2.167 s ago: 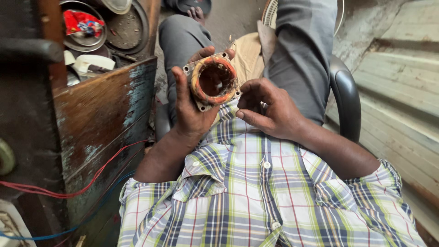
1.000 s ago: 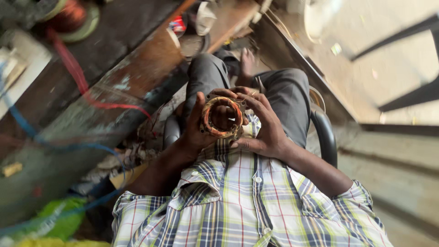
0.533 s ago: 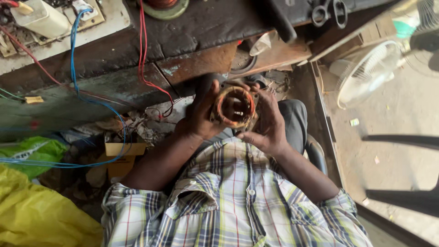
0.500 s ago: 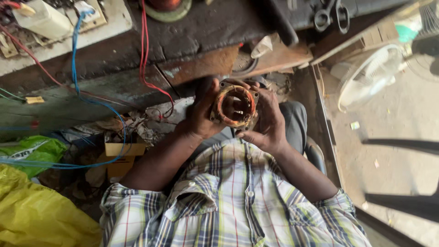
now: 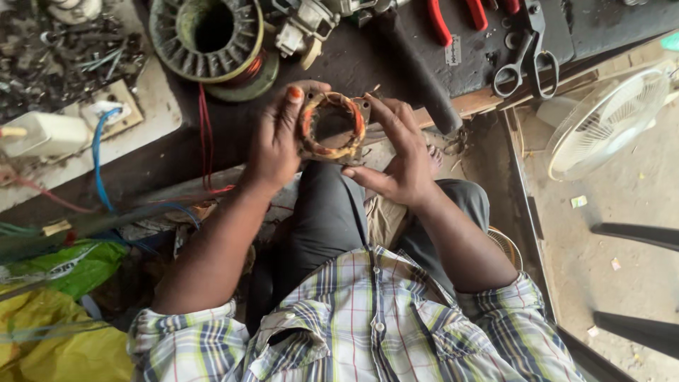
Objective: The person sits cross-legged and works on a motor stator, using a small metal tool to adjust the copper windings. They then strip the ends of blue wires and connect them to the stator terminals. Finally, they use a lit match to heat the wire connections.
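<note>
I hold a small ring-shaped motor stator [image 5: 332, 127] with orange and copper windings up in front of me, over my lap. My left hand [image 5: 277, 138] grips its left side, thumb on the rim. My right hand [image 5: 397, 152] cups its right side and underside, fingers curled round it. Below the hands are my grey trousers and checked shirt.
A dark workbench [image 5: 368, 64] lies just beyond the hands. On it stand a larger stator with copper winding [image 5: 209, 39], scissors [image 5: 527, 67], red-handled pliers [image 5: 453, 18], a white socket board [image 5: 49, 131] and loose wires. A white fan [image 5: 608, 120] stands on the floor at right; yellow and green bags [image 5: 56, 332] lie at left.
My view has swung from my lap and chair towards the workbench. Both hands have kept hold of the small stator and carried it forward, close to the bench edge.
</note>
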